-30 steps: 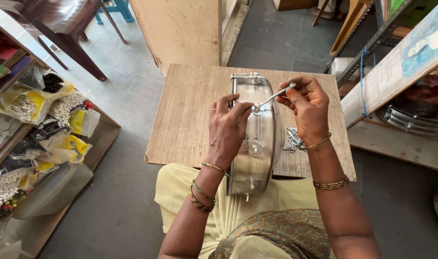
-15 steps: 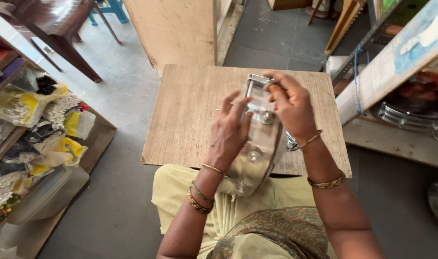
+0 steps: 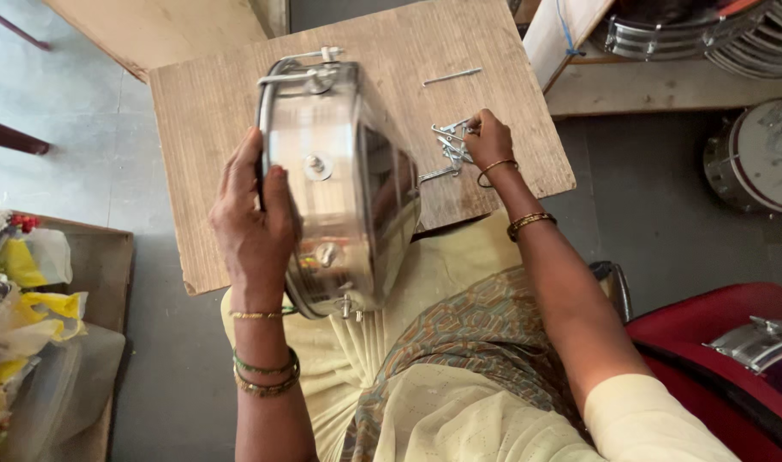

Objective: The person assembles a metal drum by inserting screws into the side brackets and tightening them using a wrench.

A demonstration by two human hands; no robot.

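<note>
Left hand (image 3: pixel 254 227) gripping steel drum shell (image 3: pixel 339 180) on edge — right hand (image 3: pixel 487 137) pinching rods (image 3: pixel 449 145) just right, on worktop (image 3: pixel 202 103).

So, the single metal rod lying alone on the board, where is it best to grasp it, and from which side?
Probably at the middle of the rod, pinched from above across its thin width. It lies flat on the wooden board, apart from the pile of rods where the right hand is, so nothing crowds it.
</note>
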